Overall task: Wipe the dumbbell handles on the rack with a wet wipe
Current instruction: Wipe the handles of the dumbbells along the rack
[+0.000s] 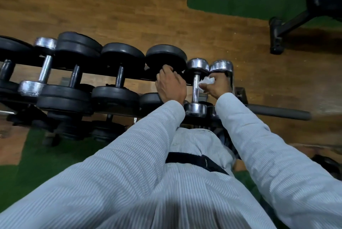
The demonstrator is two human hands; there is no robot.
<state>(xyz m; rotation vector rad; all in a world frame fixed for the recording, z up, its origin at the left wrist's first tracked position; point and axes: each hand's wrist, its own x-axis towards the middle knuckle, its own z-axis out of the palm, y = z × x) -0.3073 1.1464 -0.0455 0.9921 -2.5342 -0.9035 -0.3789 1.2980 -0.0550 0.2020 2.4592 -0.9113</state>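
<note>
The right hand (217, 85) is curled around a crumpled white wet wipe (207, 81) and closed over the handle of the last chrome dumbbell (221, 66) at the right end of the rack (238, 91). Only that dumbbell's far head shows; the handle itself is hidden under the fingers and wipe. The left hand (170, 85) rests on the black dumbbell (166, 56) two places to the left, its fingers hooked over the near edge of the far plate, apparently bracing (whether it truly grips cannot be told).

Between the two hands lies a second chrome dumbbell (196, 88), its bare handle fully in view. This is the relation that matters: every handle on the rack runs front to back, away from the person, so a wiping stroke has to travel along that line, toward and away from the body. The wipe sits just beside this exposed handle, on its right, and the right hand is the nearer one to it and already holds the cloth.

My judgement is that the end dumbbell is being wiped now, and the row stretching toward the rack's left end, several black dumbbells and another chrome one (43, 66), remains to be covered. A short sideways shift left would bring the wipe onto the neighbouring handle.
</note>
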